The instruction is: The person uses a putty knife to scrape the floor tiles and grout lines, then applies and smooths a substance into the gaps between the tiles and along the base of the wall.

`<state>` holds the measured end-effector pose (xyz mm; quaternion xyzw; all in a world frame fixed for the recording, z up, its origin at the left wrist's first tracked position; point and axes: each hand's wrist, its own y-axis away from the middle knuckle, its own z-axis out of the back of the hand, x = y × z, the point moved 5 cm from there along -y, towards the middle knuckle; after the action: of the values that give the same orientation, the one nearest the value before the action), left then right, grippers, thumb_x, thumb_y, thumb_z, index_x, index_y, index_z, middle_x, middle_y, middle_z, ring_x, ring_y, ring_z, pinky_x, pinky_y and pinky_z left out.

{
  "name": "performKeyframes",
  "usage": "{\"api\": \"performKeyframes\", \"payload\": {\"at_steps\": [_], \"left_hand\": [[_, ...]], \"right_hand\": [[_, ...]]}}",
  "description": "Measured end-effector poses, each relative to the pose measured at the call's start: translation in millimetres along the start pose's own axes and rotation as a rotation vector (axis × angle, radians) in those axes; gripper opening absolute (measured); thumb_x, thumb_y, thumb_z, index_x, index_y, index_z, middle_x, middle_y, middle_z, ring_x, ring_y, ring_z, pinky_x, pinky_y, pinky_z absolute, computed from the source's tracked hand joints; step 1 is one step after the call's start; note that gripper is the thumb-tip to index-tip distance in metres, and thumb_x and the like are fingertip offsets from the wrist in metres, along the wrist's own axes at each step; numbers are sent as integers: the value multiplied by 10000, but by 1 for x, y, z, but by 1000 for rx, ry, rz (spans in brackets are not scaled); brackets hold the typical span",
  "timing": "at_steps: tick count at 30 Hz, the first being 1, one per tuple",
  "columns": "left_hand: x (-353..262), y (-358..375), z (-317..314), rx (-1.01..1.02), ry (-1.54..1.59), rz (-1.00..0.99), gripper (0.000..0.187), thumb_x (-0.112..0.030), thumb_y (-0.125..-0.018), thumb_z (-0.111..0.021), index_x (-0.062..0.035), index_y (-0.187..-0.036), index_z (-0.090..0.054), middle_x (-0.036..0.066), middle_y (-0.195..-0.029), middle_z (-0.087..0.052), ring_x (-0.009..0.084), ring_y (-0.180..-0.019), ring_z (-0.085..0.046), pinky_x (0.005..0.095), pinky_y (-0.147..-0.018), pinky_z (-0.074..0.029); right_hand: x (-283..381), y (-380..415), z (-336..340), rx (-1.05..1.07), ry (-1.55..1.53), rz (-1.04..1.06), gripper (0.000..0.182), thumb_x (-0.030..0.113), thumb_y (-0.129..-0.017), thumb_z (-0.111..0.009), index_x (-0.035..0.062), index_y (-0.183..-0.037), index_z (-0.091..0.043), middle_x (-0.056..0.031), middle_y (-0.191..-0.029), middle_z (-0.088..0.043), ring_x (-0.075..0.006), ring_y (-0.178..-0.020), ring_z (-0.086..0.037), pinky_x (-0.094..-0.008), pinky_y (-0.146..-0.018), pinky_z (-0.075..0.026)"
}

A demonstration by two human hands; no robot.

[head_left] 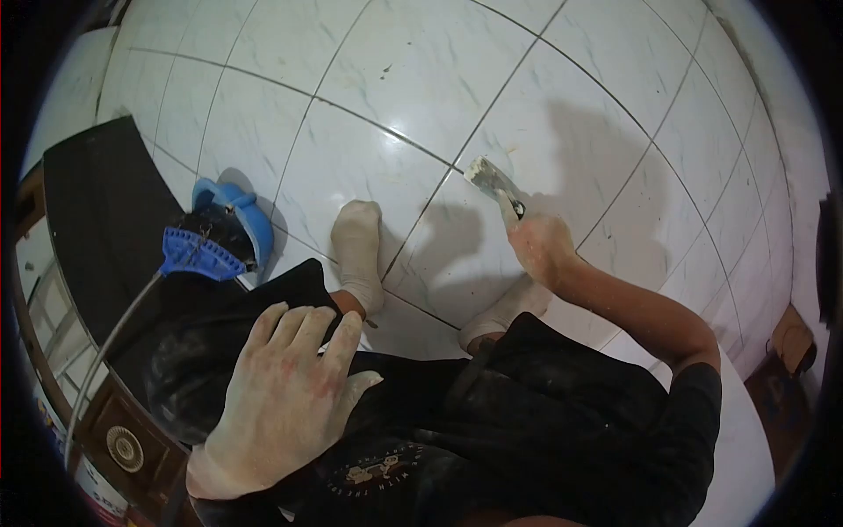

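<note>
My right hand (537, 246) is closed round the handle of a putty knife (493, 183), whose flat blade points up and left over the tiled floor (413, 79). Pale residue coats the blade's tip. Close to the camera, my left hand (285, 386) hangs above my black clothing, back upward and fingers stretched, with nothing held. White powder covers its skin. Both feet, in light socks (357, 246), are on the tiles.
On the left, a blue broom head (200, 253) with a grey handle leans by a blue dustpan (250, 220), beside a dark curved panel (110, 202). Small specks dot the floor. A brown object (793, 341) stands at the right wall.
</note>
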<state>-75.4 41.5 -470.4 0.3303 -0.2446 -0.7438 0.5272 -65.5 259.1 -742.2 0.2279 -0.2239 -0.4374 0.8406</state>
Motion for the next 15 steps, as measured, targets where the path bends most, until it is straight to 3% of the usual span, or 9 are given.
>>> {"api": "performKeyframes", "payload": {"at_steps": [3, 9, 15], "left_hand": [[4, 2, -4, 49, 22, 41, 484, -248, -811, -749, 23, -1183, -600, 199, -1130, -618, 344, -1083, -591, 450, -1045, -394], [17, 11, -5, 0, 18, 52, 488, -285, -840, -737, 9, -1205, -602, 193, -1159, -622, 339, -1103, -596, 454, -1059, -394], [34, 21, -15, 3, -7, 118, 484, -297, -854, -727, 9, -1206, -598, 198, -1154, -628, 338, -1096, -605, 452, -1055, -402]], "right_hand": [[12, -23, 38, -133, -24, 63, 486, 71, -874, -548, -29, -1344, -473, -131, -759, -645, -256, -666, -676, -351, -535, -545], [53, -42, 50, -91, 68, 304, 493, 55, -857, -556, -51, -1332, -481, -112, -757, -669, -253, -682, -683, -374, -558, -543], [90, -56, 42, 41, 67, 251, 371, 82, -844, -613, -47, -1190, -573, -88, -810, -689, -226, -783, -702, -329, -576, -553]]}}
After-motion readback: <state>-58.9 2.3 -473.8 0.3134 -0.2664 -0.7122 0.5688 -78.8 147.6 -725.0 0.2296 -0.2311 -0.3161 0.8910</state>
